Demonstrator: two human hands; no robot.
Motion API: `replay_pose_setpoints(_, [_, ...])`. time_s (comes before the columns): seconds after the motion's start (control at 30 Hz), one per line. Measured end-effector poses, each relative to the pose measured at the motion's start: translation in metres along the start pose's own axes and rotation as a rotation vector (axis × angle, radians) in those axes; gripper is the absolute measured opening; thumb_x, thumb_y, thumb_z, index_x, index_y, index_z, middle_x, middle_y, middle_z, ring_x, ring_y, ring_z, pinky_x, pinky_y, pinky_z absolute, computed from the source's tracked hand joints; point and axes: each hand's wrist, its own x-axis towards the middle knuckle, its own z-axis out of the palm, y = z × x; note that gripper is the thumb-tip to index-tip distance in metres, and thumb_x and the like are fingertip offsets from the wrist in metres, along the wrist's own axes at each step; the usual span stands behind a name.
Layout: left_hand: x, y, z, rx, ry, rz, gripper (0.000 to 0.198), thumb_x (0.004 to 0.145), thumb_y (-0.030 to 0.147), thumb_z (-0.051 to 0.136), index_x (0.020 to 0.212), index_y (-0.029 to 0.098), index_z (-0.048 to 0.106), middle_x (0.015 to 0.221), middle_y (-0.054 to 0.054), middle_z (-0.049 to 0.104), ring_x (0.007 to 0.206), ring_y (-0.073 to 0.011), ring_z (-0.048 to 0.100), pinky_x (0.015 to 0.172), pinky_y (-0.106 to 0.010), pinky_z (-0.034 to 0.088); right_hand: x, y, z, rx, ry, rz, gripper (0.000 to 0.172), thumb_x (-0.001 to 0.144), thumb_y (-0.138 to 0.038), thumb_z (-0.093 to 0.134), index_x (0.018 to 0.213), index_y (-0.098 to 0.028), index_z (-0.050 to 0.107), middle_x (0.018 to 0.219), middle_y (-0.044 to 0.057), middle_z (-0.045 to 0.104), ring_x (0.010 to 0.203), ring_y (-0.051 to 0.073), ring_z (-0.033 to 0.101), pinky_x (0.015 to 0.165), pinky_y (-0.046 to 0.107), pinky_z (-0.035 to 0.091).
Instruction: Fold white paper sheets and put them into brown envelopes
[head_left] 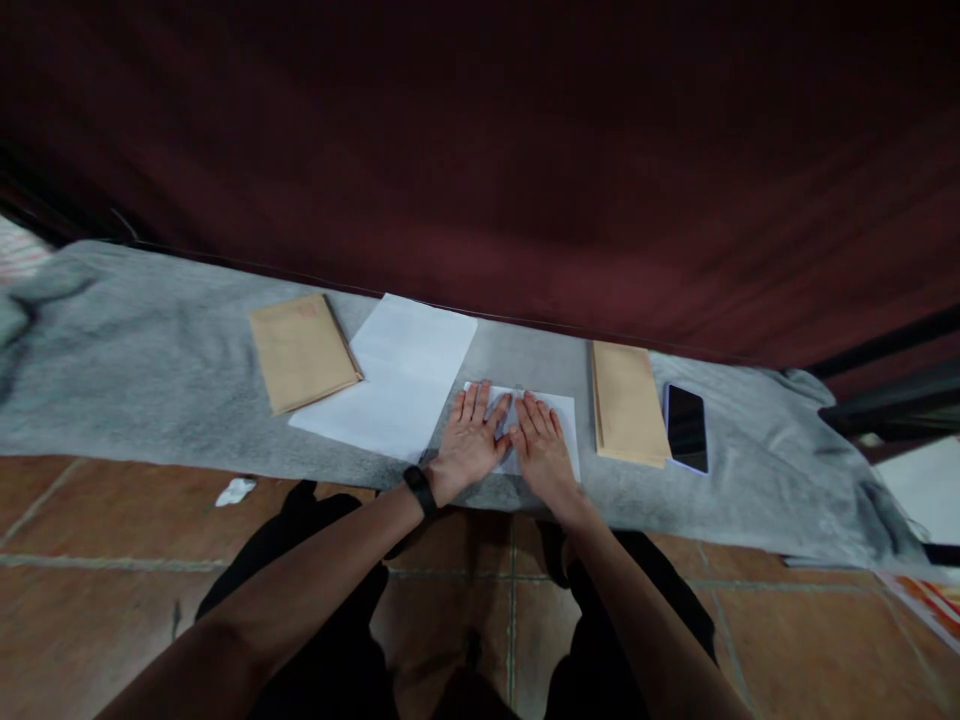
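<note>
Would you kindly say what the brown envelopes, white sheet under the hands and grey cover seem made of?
Brown envelopes: probably matte kraft paper, from the tan colour and crisp edges. White sheet: likely smooth, plain paper, being thin and straight-edged. Grey cover: apparently soft, napped cloth, given its wrinkles and mottled shading.

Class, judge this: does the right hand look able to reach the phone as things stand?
Probably yes: the right hand lies flat on white paper, gripping nothing, and the brown envelopes between it and the phone look low enough to pass over.
</note>
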Motion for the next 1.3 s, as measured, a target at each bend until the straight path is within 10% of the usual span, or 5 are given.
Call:
replay_pose_setpoints(0.8, [-0.002,0.002,-0.003,0.019,0.052,0.119,0.058,0.104,0.044,0.039,0.15,0.008,0.046,0.16,-0.016,0.042,0.151,-0.0303,0.034,0.127,-0.048,0.02,0.009,0.018,0.0,-0.11,0.017,0.009,0.045,0.107,-0.032,0.037,0.15,-0.026,0.051,0.159,0.008,0.045,0.144,0.027,0.041,0.118,0.049,0.03])
replay_pose_setpoints(1.3, [-0.06,0.044,-0.001,-0.011,0.012,0.344,0.076,0.099,0.061,0.043,0.148,0.004,0.046,0.159,-0.022,0.042,0.154,-0.0318,0.028,0.127,-0.051,0.018,0.023,0.029,-0.01,-0.007,-0.056,0.038,0.039,0.104,-0.029,0.048,0.141,-0.032,0.059,0.159,0.002,0.046,0.145,0.024,0.041,0.118,0.044,0.035])
